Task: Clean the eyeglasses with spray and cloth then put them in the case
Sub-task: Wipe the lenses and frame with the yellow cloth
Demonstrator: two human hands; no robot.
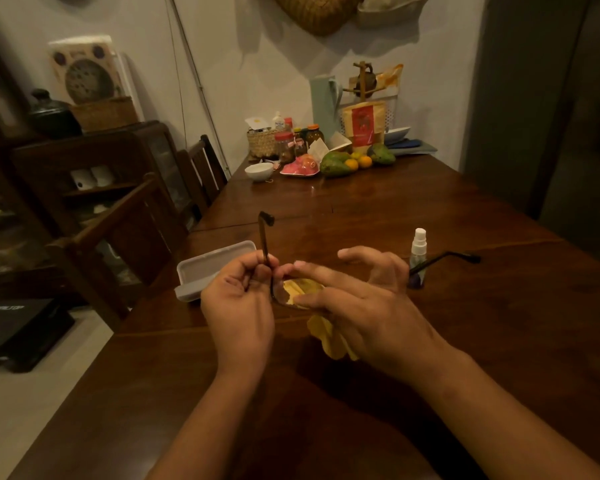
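An open grey case [215, 268] lies at the left of a wooden table [361, 209] as a person wipes a pair of eyeglasses [264, 237] held just above the tabletop. The left hand [238, 299] pinches the frame near one hinge. The right hand [354, 296] pinches a yellow cloth [329, 337] around a lens, its other fingers splayed. A small spray bottle [419, 251] stands just beyond. Spraying appears done and wiping is under way; folding and casing the glasses remain.
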